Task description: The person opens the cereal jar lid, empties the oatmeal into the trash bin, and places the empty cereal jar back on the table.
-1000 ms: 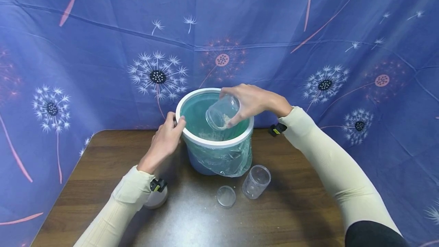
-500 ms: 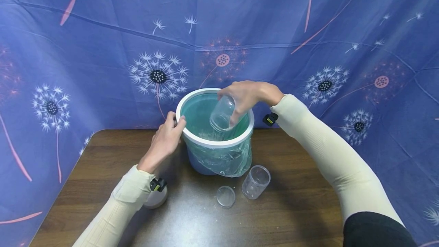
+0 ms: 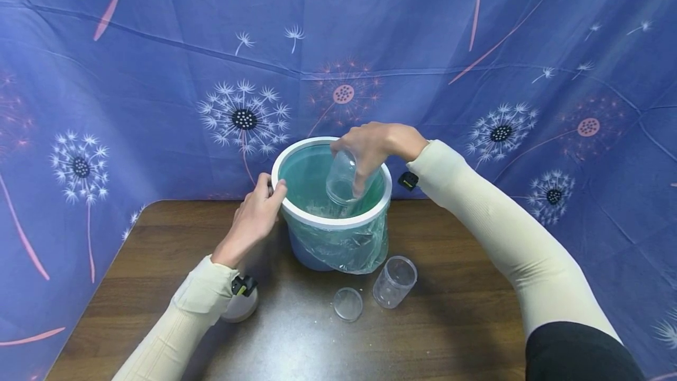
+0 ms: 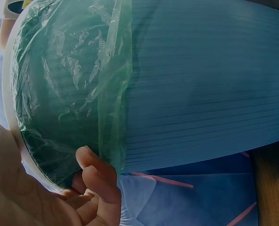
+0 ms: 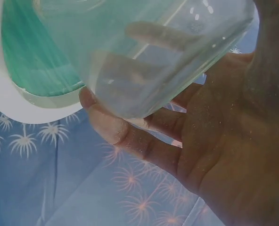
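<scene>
My left hand (image 3: 256, 213) grips the white rim (image 3: 317, 220) of a blue trash can (image 4: 201, 80) on its left side, thumb over the top and fingers curled against the outside. A thin green bag (image 4: 69, 70) lines the can and folds down over its outer wall. Over the can's mouth my right hand (image 3: 372, 149) holds a clear plastic jar (image 3: 341, 178), tipped with its mouth down into the can. In the right wrist view the fingers wrap around the jar's far side, with small specks on the palm.
A second clear jar (image 3: 395, 282) stands on the wooden table (image 3: 449, 310) in front of the can. Beside it lies a clear round lid (image 3: 348, 304). A whitish round object (image 3: 241, 307) is partly hidden under my left wrist. A blue patterned cloth (image 3: 158, 93) hangs behind.
My right hand has tilted the jar further mouth-down and shifted slightly left and inward. Pale bits seen in the jar earlier no longer show. The left hand has stayed on the rim.
</scene>
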{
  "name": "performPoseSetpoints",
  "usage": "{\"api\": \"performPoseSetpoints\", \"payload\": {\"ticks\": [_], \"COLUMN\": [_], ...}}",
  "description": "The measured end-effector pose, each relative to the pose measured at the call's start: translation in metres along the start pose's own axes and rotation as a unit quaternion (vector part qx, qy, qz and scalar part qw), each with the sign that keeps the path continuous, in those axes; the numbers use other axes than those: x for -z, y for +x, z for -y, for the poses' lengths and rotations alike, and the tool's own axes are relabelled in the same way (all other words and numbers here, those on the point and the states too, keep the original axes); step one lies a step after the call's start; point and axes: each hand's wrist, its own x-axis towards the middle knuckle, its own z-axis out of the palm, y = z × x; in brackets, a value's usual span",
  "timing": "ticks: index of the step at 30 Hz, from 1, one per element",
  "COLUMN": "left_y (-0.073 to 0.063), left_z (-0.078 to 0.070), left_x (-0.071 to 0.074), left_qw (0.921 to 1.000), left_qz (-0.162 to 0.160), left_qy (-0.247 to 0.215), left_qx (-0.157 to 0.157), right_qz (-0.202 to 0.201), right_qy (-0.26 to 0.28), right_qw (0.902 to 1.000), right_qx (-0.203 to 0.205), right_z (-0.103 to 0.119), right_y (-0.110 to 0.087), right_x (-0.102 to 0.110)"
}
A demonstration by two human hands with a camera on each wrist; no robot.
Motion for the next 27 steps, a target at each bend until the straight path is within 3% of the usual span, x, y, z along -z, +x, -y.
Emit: {"api": "performPoseSetpoints", "payload": {"ticks": [15,23,27], "left_y": [-0.002,-0.003,-0.002], "left_z": [0.002,0.002,0.001], "left_x": [-0.001,0.000,-0.001], "left_qw": [1.0000,1.0000,1.0000], "left_qz": [0.002,0.004,0.002], "left_qy": [-0.003,-0.006,-0.006], "left_qx": [0.001,0.001,-0.001], "right_qz": [-0.035,-0.082,-0.124], "right_qy": [0.029,0.051,0.082], "right_qw": [0.9988,0.9942,0.9869], "right_qx": [0.020,0.048,0.064], "right_z": [-0.003,-0.010,-0.016], "right_y": [-0.004,-0.009,-0.012], "right_x": [0.003,-0.004,-0.011]}}
